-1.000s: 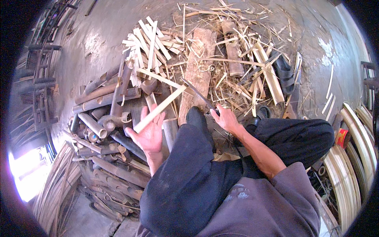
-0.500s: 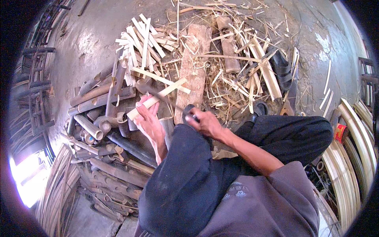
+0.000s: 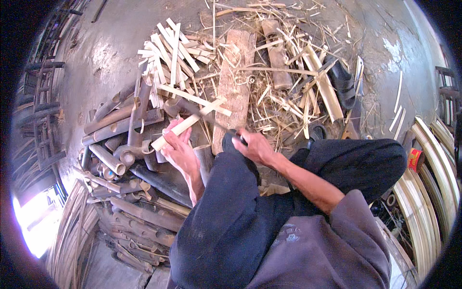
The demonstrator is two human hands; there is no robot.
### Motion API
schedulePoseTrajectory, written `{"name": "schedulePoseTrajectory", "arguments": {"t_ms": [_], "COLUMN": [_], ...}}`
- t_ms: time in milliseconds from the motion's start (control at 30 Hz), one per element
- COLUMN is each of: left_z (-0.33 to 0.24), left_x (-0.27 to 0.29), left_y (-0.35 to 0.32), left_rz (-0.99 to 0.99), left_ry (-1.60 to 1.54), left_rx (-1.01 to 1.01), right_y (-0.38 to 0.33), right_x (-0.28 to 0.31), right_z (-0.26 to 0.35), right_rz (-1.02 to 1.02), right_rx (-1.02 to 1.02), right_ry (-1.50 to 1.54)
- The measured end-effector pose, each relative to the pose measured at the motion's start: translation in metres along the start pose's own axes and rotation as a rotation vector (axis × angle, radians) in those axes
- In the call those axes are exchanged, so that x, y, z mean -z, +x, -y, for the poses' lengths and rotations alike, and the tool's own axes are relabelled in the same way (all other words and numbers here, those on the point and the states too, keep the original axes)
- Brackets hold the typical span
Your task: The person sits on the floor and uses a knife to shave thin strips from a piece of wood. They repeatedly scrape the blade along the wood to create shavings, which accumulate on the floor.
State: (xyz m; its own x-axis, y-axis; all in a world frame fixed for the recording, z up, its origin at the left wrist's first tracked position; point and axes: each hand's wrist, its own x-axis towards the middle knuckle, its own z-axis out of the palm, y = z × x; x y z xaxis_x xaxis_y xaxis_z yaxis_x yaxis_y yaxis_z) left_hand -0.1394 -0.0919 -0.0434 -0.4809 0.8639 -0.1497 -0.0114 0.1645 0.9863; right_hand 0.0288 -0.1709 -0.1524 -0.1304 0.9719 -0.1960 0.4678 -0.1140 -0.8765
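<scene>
The left hand [image 3: 179, 144] has its fingers curled around the lower end of a bamboo strip [image 3: 188, 124], pinching it, and the right hand [image 3: 254, 147] is closed in a fist on the dark handle of a knife [image 3: 219, 125]. The strip is pale, flat, straight and narrow, slanting up and rightward out of the left grip, its far end above the edge of a rough brown plank [image 3: 234, 72]. Just past the fingertips, another pale strip [image 3: 192, 98] crosses behind the held one, close to the blade's path. A dark-trousered knee [image 3: 231, 168] rises between the forearms. Left of the left grip lie stacked bamboo tubes [image 3: 113, 127]; farther beyond it fans a heap of cut strips [image 3: 168, 55]. Beyond the right grip are curled shavings [image 3: 279, 106], a split bamboo length [image 3: 323, 89] and a black sandal [image 3: 342, 84]; well to its right stand long curved slats [image 3: 416, 207]. The blade is blurred, so whether it touches the strip cannot be told; the fingers hide the strip's underside, and the outermost slats are cut off by the dark rim.
</scene>
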Motion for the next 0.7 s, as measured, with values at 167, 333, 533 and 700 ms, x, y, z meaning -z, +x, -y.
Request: {"name": "schedulePoseTrajectory", "arguments": {"t_ms": [167, 333, 533, 700], "left_z": [0.007, 0.008, 0.024, 0.008], "left_x": [0.002, -0.002, 0.018, 0.022], "left_y": [0.004, 0.0, 0.011, -0.005], "left_rz": [0.035, 0.044, 0.12, 0.567], "left_ry": [0.008, 0.025, 0.269, -0.211], "left_rx": [-0.046, -0.065, -0.249, 0.288], "right_y": [0.016, 0.004, 0.003, 0.01], "right_x": [0.013, 0.017, 0.016, 0.042], "right_z": [-0.042, -0.047, -0.066, -0.06], "right_rz": [-0.051, -0.067, -0.086, -0.008], "right_rx": [-0.217, -0.232, -0.258, -0.269], "right_ry": [-0.129, -0.113, -0.209, -0.038]}}
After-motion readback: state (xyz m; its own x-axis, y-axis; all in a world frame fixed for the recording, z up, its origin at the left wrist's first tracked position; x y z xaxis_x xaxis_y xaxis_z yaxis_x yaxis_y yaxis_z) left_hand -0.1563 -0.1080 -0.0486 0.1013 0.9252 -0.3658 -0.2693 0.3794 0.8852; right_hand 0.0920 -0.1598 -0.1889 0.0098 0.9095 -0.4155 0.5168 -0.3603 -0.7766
